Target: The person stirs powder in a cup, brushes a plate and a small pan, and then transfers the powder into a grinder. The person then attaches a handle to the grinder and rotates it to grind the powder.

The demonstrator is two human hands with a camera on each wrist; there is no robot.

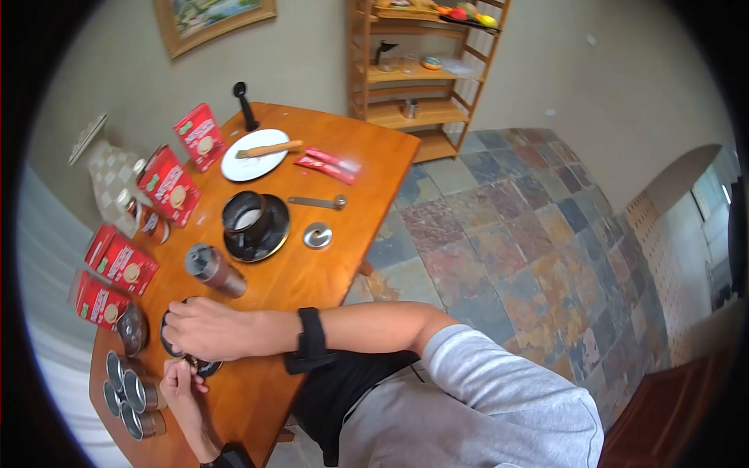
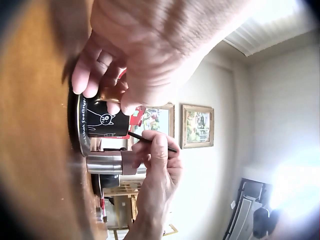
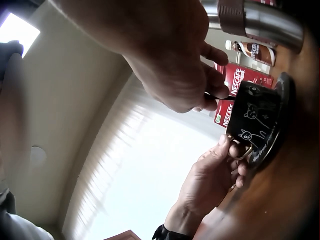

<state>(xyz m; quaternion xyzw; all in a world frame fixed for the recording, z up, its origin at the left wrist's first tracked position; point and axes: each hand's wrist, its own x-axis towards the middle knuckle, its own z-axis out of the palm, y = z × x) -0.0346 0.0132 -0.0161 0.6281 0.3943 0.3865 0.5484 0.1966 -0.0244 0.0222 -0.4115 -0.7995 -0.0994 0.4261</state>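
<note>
A black cup (image 2: 106,121) (image 3: 254,116) with white cat drawings stands on a black saucer (image 2: 81,134) (image 3: 286,95) with a gold rim. The left hand (image 1: 184,382) (image 2: 150,47) (image 3: 207,182) pinches the cup's gold handle between thumb and fingers. Over the cup's mouth, the right hand (image 1: 214,327) (image 2: 161,172) (image 3: 175,70) holds a thin dark stick (image 2: 142,138) whose lower end reaches into the cup. The cup's contents are hidden in every view, and in the head view the right hand covers most of the cup.
Several metal tins (image 1: 139,392) stand at the table's near left. A tumbler (image 1: 214,269), another black cup (image 1: 244,218) on a saucer, a round metal lid (image 1: 317,235) and a white plate (image 1: 255,155) are farther along. Red boxes (image 1: 168,186) line the wall side.
</note>
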